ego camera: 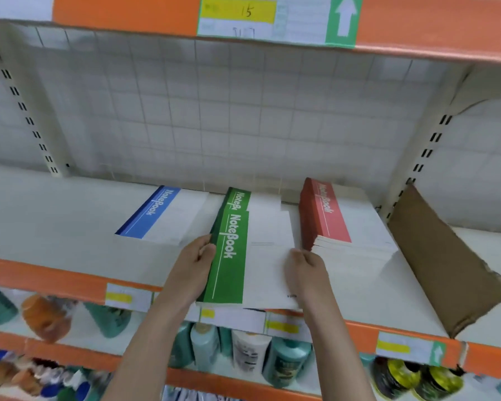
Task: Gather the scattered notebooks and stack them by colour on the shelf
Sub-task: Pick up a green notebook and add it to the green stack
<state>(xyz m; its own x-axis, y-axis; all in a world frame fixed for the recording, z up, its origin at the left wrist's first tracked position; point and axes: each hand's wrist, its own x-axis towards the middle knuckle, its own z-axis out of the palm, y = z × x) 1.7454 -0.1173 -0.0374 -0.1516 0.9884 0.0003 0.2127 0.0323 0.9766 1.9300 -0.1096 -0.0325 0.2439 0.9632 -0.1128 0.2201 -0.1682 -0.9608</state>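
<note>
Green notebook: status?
Left hand and right hand grip green notebook, front overhanging shelf edge. Blue pile left, red stack right. Nothing blocking.

free: shelf (55, 221) left | blocked: red stack (327, 215), cardboard (446, 261) right

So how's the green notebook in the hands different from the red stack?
The green notebook is held at both sides by the left hand and right hand, overhanging the shelf edge; the red stack lies untouched further back. The green is thin, while the red is a thick pile. Both have coloured spine bands reading NoteBook.
</note>
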